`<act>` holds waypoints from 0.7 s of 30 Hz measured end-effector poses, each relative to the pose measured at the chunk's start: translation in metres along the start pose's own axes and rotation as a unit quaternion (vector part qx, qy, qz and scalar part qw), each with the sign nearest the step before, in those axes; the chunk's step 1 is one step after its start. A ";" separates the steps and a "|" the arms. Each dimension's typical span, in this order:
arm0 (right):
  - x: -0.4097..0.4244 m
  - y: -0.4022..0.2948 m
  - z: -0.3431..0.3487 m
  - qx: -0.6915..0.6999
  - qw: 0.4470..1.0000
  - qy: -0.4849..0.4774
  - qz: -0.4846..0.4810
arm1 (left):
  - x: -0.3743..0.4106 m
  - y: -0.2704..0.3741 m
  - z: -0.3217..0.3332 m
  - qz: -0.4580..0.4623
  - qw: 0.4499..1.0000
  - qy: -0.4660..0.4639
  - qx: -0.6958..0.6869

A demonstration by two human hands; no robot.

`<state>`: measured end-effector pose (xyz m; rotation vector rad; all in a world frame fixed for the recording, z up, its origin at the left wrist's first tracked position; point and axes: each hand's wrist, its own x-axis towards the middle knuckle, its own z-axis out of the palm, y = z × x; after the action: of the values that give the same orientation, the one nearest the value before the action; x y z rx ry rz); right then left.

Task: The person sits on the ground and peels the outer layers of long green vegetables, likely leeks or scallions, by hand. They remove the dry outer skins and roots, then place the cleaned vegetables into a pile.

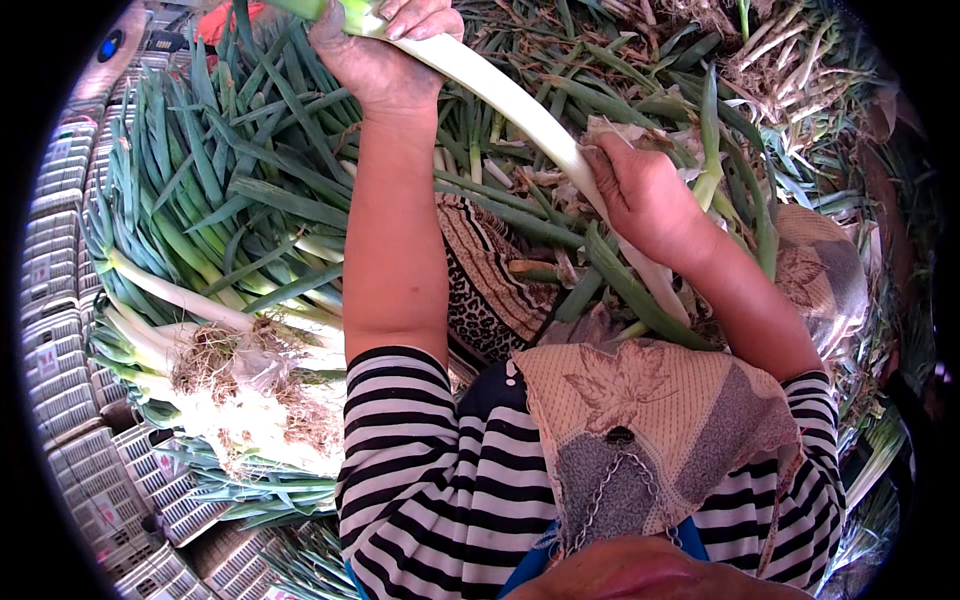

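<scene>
A thick Welsh onion or leek stalk point(502, 82) slants across the upper middle, pale along most of its length and green at its top end. My left hand point(394, 56) is closed around it near the green part, at the picture's top edge. At the pale lower end, my right hand point(649, 199) pinches the stalk or an outer layer of it; the fingers hide exactly which. A whitish strip of leaf point(656, 285) hangs below that hand. Loose green leaves point(637, 292) lie across my lap, over a patterned cloth point(495, 277).
Stalks with long green leaves point(247, 165) are heaped at left, their tangled roots point(225, 375) towards me. Slatted plastic crates point(56, 300) line the left side. Leaf scraps point(600, 82) cover the ground ahead, and trimmed roots point(787, 67) lie at upper right.
</scene>
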<state>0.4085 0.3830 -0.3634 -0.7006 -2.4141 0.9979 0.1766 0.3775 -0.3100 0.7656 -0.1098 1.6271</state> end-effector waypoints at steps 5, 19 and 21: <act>0.002 0.012 -0.006 0.060 0.998 -0.013 -0.021 | 0.002 -0.008 0.006 -0.002 1.000 0.007 0.021; 0.011 0.071 -0.002 0.122 0.956 -0.010 0.268 | 0.012 -0.122 0.011 0.067 0.785 0.331 0.520; 0.010 0.085 0.007 0.256 0.917 0.038 0.303 | -0.001 -0.142 0.002 0.054 0.765 0.306 0.564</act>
<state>0.4212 0.4372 -0.4293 -1.2781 -1.7513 1.7154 0.3066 0.4073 -0.3584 1.0426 1.4465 1.9027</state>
